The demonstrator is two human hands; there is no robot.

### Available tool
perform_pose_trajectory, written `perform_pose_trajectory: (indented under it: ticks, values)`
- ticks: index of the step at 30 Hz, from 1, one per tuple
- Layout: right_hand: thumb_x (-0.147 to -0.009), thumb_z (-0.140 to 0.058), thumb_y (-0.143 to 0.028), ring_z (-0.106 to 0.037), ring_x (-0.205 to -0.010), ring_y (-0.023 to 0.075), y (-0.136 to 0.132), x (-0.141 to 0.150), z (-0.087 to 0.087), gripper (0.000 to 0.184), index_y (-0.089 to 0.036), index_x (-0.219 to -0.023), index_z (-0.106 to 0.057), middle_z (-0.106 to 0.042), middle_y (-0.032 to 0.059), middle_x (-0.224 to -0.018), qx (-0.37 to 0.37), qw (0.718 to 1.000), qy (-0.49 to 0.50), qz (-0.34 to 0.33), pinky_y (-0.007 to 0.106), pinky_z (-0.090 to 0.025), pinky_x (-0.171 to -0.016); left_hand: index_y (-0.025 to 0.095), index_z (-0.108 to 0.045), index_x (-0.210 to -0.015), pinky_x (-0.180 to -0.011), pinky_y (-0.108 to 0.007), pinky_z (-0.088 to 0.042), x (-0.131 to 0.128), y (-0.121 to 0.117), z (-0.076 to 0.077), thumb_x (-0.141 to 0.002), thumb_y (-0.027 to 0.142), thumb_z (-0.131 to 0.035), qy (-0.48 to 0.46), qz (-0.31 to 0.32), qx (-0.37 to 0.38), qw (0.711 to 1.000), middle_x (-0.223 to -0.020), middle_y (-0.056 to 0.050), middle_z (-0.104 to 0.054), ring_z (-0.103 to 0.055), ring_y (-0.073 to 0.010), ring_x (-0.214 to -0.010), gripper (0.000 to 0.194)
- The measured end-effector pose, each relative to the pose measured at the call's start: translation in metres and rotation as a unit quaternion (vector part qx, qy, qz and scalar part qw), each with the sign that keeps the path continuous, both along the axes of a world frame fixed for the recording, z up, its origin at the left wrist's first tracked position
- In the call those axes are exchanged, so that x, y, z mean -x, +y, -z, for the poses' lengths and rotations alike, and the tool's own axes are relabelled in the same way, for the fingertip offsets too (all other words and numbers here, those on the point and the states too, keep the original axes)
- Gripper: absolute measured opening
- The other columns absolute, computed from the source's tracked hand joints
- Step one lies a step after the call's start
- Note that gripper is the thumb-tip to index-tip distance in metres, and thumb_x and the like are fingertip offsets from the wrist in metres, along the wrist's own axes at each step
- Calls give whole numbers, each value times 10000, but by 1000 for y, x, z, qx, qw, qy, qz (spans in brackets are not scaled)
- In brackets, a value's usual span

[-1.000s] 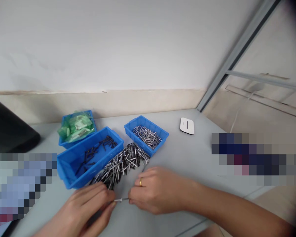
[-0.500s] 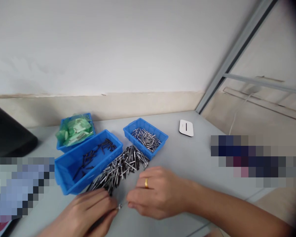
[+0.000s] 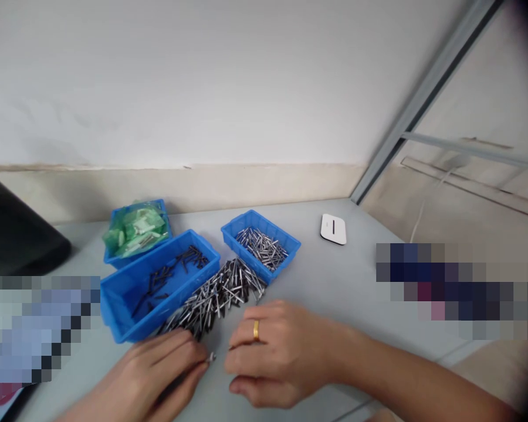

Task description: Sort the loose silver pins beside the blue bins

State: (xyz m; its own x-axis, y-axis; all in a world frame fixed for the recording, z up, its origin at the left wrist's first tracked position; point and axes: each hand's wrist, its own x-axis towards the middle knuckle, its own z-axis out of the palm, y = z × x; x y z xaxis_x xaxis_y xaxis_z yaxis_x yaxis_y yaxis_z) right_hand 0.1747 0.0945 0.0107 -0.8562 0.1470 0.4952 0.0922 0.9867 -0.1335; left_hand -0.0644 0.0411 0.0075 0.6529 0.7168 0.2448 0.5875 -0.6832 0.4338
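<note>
My left hand (image 3: pixel 158 372) is closed in a pinch on a small silvery metal piece (image 3: pixel 212 357), whose tip shows past the thumb and forefinger. To its right, my right hand (image 3: pixel 279 354), with a gold ring on one finger, has its fingers curled inward. Whatever may be in those fingers is hidden. A narrow gap separates the two hands. Just beyond them lies a heap of thin metal pins (image 3: pixel 222 293), some parts silver, some black. The heap touches a long blue bin (image 3: pixel 158 316) holding dark slender pieces (image 3: pixel 161 278).
A smaller blue bin (image 3: pixel 231 237) holds silver pins (image 3: pixel 264 249). Behind the long bin, a third blue bin (image 3: pixel 162 206) contains green plastic bags (image 3: pixel 136 228). A white flat device (image 3: pixel 333 228) lies at the back right. A black object (image 3: pixel 17 234) stands left; a wall borders the table (image 3: pixel 330 287).
The thumb of my right hand has moved away from its forefinger, and the thin line between the hands no longer shows. My left hand keeps its pinch, shifted slightly up.
</note>
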Motion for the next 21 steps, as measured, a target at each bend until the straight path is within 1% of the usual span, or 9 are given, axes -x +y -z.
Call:
perform_pose_trajectory:
  ticks: [3,6,9,14,17,18,19,20,21]
  values:
    - [-922,-477,-348,-515,-703,111,1,0,0,213,-183,-859,-596,-638,-2,-889,3,1000,7,12,238,-409,-631,221,-611,-905,-600,-187,-515,0,0,0,-905,138,-463,-7,8,0,1000,-739,11,-645,-647,-120,-646,170]
    - [-925,-467,-349,-510,-708,113,0,0,0,224,-179,-849,-592,-633,1,-898,-3,1000,-4,5,244,-399,-633,219,-610,-908,-602,-187,-509,1,0,1,-905,134,-463,0,6,2,1000,-738,10,-639,-644,-119,-649,170]
    - [-929,-454,-349,-487,-688,115,-2,1,2,237,-180,-826,-584,-623,-3,-861,0,1000,-16,-4,251,-379,-617,219,-612,-932,-603,-184,-505,2,1,4,-903,135,-471,-3,6,0,1000,-744,11,-635,-641,-115,-654,166]
    - [-923,-465,-359,-484,-688,121,-1,0,4,247,-181,-798,-581,-602,-9,-786,11,999,-32,-1,256,-387,-629,219,-607,-934,-601,-180,-512,4,1,7,-909,137,-460,5,25,3,1000,-752,11,-640,-643,-113,-660,170]
    - [-920,-477,-338,-462,-642,118,-1,-1,0,265,-176,-734,-575,-584,-12,-714,-5,1000,-6,-8,252,-388,-605,224,-566,-1051,-650,-191,-536,7,-1,9,-913,180,-484,4,0,-1,1000,-828,3,-664,-665,-122,-719,167]
    - [-921,-478,-325,-465,-636,117,0,-2,-3,265,-172,-729,-577,-582,-9,-700,-10,1000,10,2,250,-398,-613,224,-538,-1115,-661,-194,-542,8,-2,8,-913,206,-496,-1,-14,-6,1000,-842,3,-669,-670,-125,-729,207]
    - [-922,-480,-312,-478,-645,118,3,-4,-6,256,-166,-741,-585,-586,-3,-698,-12,999,25,25,248,-413,-634,223,-506,-1172,-661,-193,-547,8,-3,8,-911,230,-507,-6,-28,-10,1000,-842,5,-671,-672,-126,-726,261]
    - [-924,-484,-300,-503,-671,123,7,-8,-9,239,-158,-768,-596,-594,6,-704,-9,997,44,62,252,-431,-670,221,-481,-1213,-653,-190,-549,8,-4,7,-908,246,-515,-9,-37,-14,999,-832,9,-671,-673,-126,-716,307]
    - [-922,-499,-314,-528,-710,133,12,-12,-12,227,-149,-809,-607,-608,20,-728,3,991,62,115,261,-447,-706,222,-472,-1231,-644,-189,-550,8,-4,6,-907,248,-518,-7,-41,-16,999,-822,11,-671,-673,-126,-704,329]
